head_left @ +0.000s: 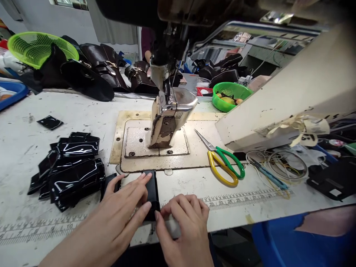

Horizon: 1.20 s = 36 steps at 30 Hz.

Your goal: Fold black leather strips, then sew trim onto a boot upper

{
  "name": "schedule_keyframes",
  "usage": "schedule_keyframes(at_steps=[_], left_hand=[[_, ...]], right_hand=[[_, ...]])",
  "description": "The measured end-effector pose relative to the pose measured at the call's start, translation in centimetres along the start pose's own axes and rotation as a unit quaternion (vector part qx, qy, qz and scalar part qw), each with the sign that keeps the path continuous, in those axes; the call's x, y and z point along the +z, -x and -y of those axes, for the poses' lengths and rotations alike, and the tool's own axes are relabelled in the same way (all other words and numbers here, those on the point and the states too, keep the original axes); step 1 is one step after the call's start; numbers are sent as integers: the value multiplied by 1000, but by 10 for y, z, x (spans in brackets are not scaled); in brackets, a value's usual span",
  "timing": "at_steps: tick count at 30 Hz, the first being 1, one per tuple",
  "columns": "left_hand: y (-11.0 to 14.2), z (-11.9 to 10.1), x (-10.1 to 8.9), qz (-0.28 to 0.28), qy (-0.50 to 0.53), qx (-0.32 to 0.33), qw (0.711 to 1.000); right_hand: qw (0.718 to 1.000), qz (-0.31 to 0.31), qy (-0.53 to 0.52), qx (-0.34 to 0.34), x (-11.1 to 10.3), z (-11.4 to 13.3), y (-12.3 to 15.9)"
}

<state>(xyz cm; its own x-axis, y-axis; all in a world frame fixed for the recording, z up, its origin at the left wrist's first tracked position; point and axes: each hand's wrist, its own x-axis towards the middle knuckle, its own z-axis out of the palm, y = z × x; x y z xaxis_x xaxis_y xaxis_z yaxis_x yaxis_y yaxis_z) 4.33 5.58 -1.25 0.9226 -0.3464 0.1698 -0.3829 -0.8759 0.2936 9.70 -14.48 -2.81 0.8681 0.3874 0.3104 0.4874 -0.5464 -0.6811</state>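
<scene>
A dark, smooth black leather piece point(152, 191) lies on the table just in front of the sewing machine's plate. My left hand point(129, 198) rests over it with fingers stretched out, fingertips pressing on its upper part and thumb on its lower part. At the piece's lower right corner, my right hand point(183, 218) is closed, its thumb and index finger pinching the edge, where the material looks folded. Part of the piece is hidden under my left hand. Left of my hands is a pile of glossy black pieces point(75, 181), and a single one point(50, 122) lies farther back.
The post-bed sewing machine point(174, 104) stands ahead. Scissors point(222, 165) with yellow and green handles lie right, near blue thread snips point(271, 176) and loose thread. A printed ruler point(236, 198) runs along the front edge. Behind are dark boots point(102, 63) and a green basket point(226, 92).
</scene>
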Motion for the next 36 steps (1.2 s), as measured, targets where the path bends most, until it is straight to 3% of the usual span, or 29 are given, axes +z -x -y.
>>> schedule_keyframes(at_steps=[7,17,24,36], left_hand=[[-19,-9,-4,42,19,-96,994],[-19,-11,-2,20,20,-116,993],[-18,-13,-4,64,38,-150,986],[-19,-15,6,0,19,-136,991]], right_hand=[[1000,14,4,22,-1,0,0],[999,34,5,28,-3,4,-2],[999,33,12,28,-2,4,-2],[998,34,45,0,-3,-1,1]])
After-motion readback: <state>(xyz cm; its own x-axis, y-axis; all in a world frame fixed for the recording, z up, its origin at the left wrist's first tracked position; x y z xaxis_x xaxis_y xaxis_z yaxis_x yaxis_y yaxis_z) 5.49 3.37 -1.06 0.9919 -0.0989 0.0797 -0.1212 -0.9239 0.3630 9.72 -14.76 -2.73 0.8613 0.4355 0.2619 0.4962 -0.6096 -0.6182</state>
